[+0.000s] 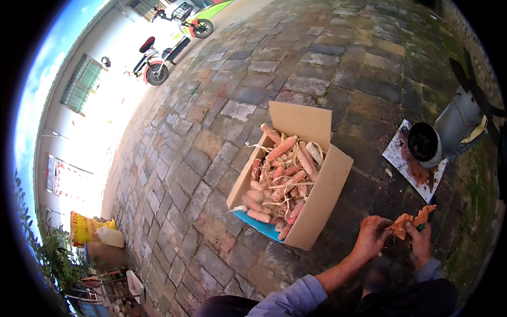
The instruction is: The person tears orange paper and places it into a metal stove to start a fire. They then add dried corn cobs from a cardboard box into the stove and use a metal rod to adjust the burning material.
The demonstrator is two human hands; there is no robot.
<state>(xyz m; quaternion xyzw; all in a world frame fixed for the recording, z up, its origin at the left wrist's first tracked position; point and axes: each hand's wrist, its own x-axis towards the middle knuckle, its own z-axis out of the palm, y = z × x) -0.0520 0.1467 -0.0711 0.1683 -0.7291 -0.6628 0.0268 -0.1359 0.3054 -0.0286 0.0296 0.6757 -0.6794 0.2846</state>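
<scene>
A crumpled orange-brown sheet (pixel 402 224), like thin paper or a dry leaf, stretches between my two hands. My left hand (pixel 372 241) pinches its left part, with some of it sticking up behind the fingers. Closed on the right part is my right hand (pixel 421 245), and a small green thing (pixel 420 227) shows at its fingers, too small to name. Left of my hands stands an open cardboard box (pixel 323 198) heaped with reddish corn cobs (pixel 289 177) and dry husk strips.
Right of the box, a grey metal stove (pixel 458 124) with a dark round opening (pixel 423 141) stands by a dirt-strewn white board (pixel 400 153). Brick paving (pixel 211 153) surrounds everything. An electric scooter (pixel 158 66) is parked far off; a yellow sack (pixel 86 228) and plants (pixel 50 259) lie left.
</scene>
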